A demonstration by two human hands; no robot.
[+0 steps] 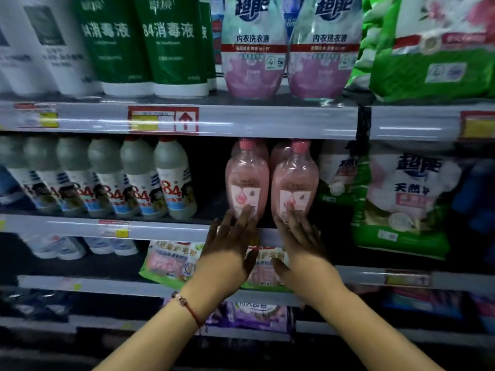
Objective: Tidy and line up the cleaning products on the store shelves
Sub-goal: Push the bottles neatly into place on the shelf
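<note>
— Risk here? Two pink bottles (247, 180) at the front of the middle shelf (160, 228), right of centre, side by side and nearly touching. Left hand (230, 242) flat, fingers straight, fingertips pressed low on the left bottle's label. Right hand (297, 236) the same on the right bottle (294, 187): released, gripping nothing, only pushing.

— So, tipping?

— Probably the main worry. Tall, narrow at the cap, pushed near the base: too hard a shove could rock either one backward into the pink bottles behind. Uneven pressure between the hands could leave one further back than the other, spoiling the line. Could also twist a label away from the front.

— Neighbours in danger?

— Green detergent bag (401, 204) just right, leaning out over the shelf edge; a sideways nudge might unsettle it. White 84 bottles (174, 183) to the left, apart across a dark gap, likely safe.

— Hard to make out?

— Plenty. Bottle bases hidden behind the fingers, so footing on the shelf unclear. Depth of the row behind mostly lost in shadow. Lower shelves dark and blurred. Price tags unreadable. Top-shelf pouches (254, 46) cut off at the frame edge.
</note>
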